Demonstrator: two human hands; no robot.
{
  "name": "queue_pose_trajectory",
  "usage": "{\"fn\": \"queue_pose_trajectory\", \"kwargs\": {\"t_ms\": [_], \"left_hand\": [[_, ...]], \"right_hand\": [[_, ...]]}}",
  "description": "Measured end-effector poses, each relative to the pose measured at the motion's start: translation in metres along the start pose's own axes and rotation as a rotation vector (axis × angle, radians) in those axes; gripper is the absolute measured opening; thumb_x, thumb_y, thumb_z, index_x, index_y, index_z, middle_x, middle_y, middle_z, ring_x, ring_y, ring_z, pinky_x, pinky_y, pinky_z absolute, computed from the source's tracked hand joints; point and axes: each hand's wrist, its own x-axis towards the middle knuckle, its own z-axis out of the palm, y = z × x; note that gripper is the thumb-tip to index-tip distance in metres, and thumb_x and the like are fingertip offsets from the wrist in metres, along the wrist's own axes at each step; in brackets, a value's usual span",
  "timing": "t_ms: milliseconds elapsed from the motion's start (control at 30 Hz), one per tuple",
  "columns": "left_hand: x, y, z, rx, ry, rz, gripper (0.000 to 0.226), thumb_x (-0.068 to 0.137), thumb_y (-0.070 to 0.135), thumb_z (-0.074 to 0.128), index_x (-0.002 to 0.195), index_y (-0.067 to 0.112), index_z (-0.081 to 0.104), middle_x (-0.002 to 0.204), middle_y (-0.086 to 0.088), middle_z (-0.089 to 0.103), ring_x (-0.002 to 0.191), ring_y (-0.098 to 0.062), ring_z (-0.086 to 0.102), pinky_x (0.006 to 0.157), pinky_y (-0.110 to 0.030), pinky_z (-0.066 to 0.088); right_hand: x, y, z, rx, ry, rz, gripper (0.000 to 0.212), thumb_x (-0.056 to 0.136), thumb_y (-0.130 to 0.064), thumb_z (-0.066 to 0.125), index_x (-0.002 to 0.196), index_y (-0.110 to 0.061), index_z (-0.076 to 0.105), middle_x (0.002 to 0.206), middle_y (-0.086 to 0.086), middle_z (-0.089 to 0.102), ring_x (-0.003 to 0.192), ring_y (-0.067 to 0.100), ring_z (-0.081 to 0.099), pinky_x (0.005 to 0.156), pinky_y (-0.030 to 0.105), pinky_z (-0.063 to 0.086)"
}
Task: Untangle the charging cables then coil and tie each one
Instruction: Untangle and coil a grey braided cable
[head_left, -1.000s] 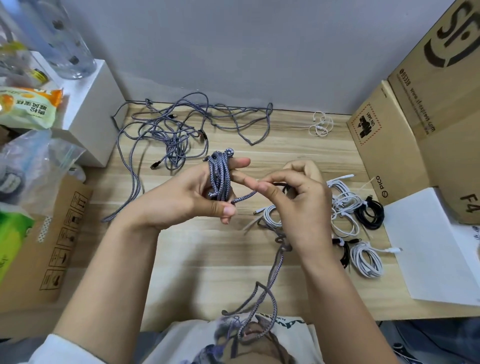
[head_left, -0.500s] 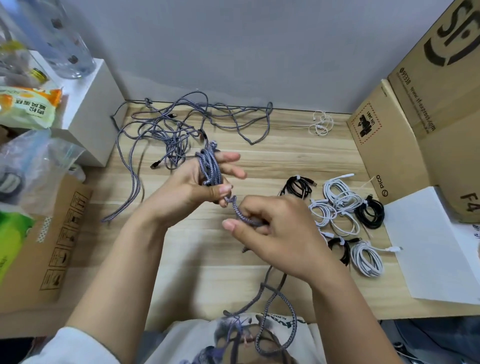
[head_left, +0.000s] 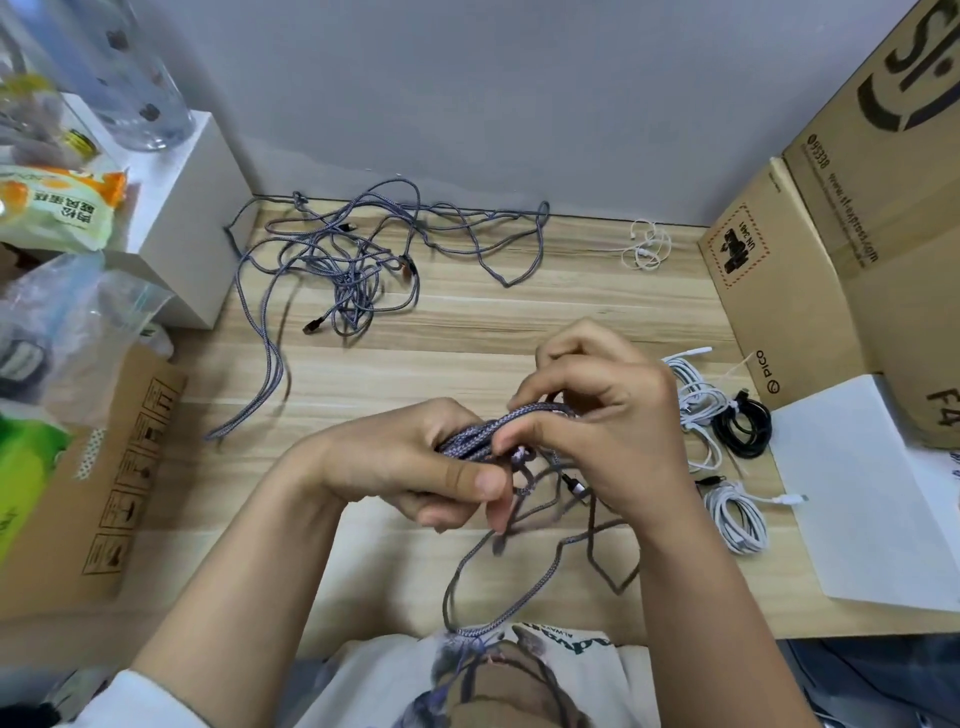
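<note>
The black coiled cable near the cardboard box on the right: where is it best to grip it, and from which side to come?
Probably best to pinch the black coiled cable across its bundled loops on the open near side, coming from above. It lies flat on the table, a white coil crowds its left, and the cardboard box stands close behind.

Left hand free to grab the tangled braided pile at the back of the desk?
Probably not yet: the left hand grips the half-wound braided coil. The desk between it and the tangled pile looks unobstructed.
</note>
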Motion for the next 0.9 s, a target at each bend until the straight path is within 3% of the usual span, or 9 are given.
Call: {"fn": "queue_pose_trajectory", "kwargs": {"t_ms": [100,200,267,400,533,600,667,767,900], "left_hand": [[0.000,-0.003,0.000,-0.126,-0.060,0.074,0.038,0.082,0.053,0.062,0.079,0.016,0.069,0.046,0.010,0.048,0.033,-0.004,0.023,0.038,-0.019,0.020],[0.001,-0.006,-0.005,-0.245,-0.085,0.170,0.037,0.088,0.046,0.057,0.080,0.012,0.068,0.046,0.012,0.051,0.031,-0.010,0.015,0.044,-0.023,0.029],[0.000,-0.006,-0.006,-0.248,-0.073,0.174,0.037,0.088,0.045,0.057,0.079,0.011,0.068,0.044,0.011,0.049,0.031,-0.011,0.015,0.048,-0.019,0.037],[-0.003,-0.006,-0.005,-0.209,-0.022,0.181,0.044,0.088,0.054,0.052,0.075,0.015,0.068,0.038,0.006,0.039,0.032,-0.011,0.013,0.052,-0.018,0.042],[-0.005,-0.003,-0.004,-0.184,0.050,0.174,0.048,0.087,0.059,0.050,0.066,0.019,0.067,0.037,0.010,0.040,0.032,-0.012,0.018,0.049,-0.020,0.039],[-0.006,-0.001,-0.003,-0.174,0.053,0.201,0.045,0.088,0.056,0.050,0.064,0.022,0.066,0.035,0.005,0.035,0.033,-0.014,0.024,0.047,-0.022,0.035],[-0.007,0.001,-0.003,-0.145,0.113,0.208,0.043,0.086,0.056,0.053,0.061,0.023,0.065,0.034,0.004,0.032,0.034,-0.014,0.022,0.043,-0.029,0.030],[-0.008,0.002,-0.005,-0.101,0.297,0.167,0.046,0.077,0.062,0.059,0.052,0.023,0.058,0.035,0.008,0.034,0.039,-0.010,0.025,0.044,-0.039,0.025],[-0.009,0.007,-0.004,-0.020,0.493,0.125,0.052,0.064,0.070,0.064,0.046,0.024,0.050,0.035,0.007,0.031,0.038,-0.009,0.021,0.044,-0.021,0.032]], "right_hand": [[0.003,0.007,0.000,0.133,-0.078,0.114,0.029,0.059,-0.044,0.078,0.070,-0.018,0.072,0.070,-0.008,0.053,0.062,0.024,0.049,0.053,0.031,0.036],[0.001,0.012,0.002,0.254,-0.114,0.175,0.041,0.069,-0.061,0.066,0.074,-0.021,0.072,0.075,-0.010,0.061,0.067,0.020,0.056,0.060,0.027,0.042],[-0.002,0.013,0.000,0.328,-0.127,0.252,0.037,0.061,-0.064,0.070,0.075,-0.030,0.072,0.076,-0.010,0.063,0.064,0.023,0.052,0.060,0.024,0.041],[-0.005,0.017,-0.003,0.384,-0.181,0.370,0.042,0.040,-0.031,0.090,0.077,-0.035,0.071,0.070,-0.010,0.061,0.064,0.017,0.043,0.055,0.020,0.037],[-0.005,0.018,-0.004,0.282,-0.147,0.340,0.029,0.061,-0.007,0.078,0.073,-0.033,0.073,0.071,0.005,0.062,0.065,0.022,0.053,0.061,0.021,0.046],[-0.006,0.019,-0.004,0.146,-0.169,0.264,0.025,0.070,-0.007,0.072,0.077,-0.031,0.071,0.069,0.003,0.068,0.064,0.026,0.060,0.059,0.020,0.048],[-0.006,0.021,-0.003,0.001,-0.234,0.212,0.016,0.075,-0.015,0.066,0.078,-0.029,0.072,0.065,-0.009,0.068,0.063,0.006,0.064,0.061,0.015,0.047],[-0.006,0.021,-0.006,-0.210,-0.366,0.166,0.009,0.082,-0.032,0.058,0.083,-0.039,0.062,0.058,-0.024,0.060,0.062,-0.004,0.059,0.062,0.018,0.044],[-0.010,0.018,-0.005,-0.041,-0.442,0.200,0.019,0.092,-0.029,0.048,0.074,-0.029,0.055,0.061,-0.011,0.064,0.065,0.004,0.060,0.070,0.030,0.048]]}}
